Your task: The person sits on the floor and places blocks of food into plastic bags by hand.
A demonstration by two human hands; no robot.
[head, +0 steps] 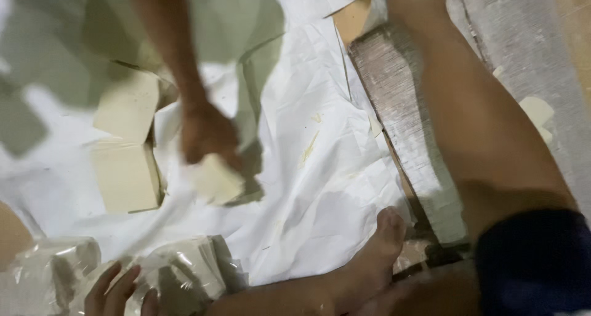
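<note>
Nearest the camera, the person's left hand (114,291) lay at the bottom edge with its fingers spread and loosely open. It rested on the clear film of a plastic-wrapped bundle (188,270) of pale blocks and gripped nothing. A second wrapped bundle (52,270) sat just beside it to the left. The person's right hand was out of view.

The bundle looked fairly heavy for its bulk, a dense stack under slick, crinkly film that would probably slide under the fingertips. It seemed best taken from both ends or from beneath, not pinched by the wrap, which could tear.

A bare foot (385,236) rested to the right on the creased white paper sheet (320,168) spread over the floor. A bare leg (486,125) crossed the woven mat (406,125).

Further out, a co-worker's hand (206,134), blurred, reached down from above and was closed on the top of a cream block (215,179). The block looked firm but soft-surfaced, likely to dent or smear if squeezed hard.

Two loose blocks (126,174) lay touching on the paper to its left.
</note>
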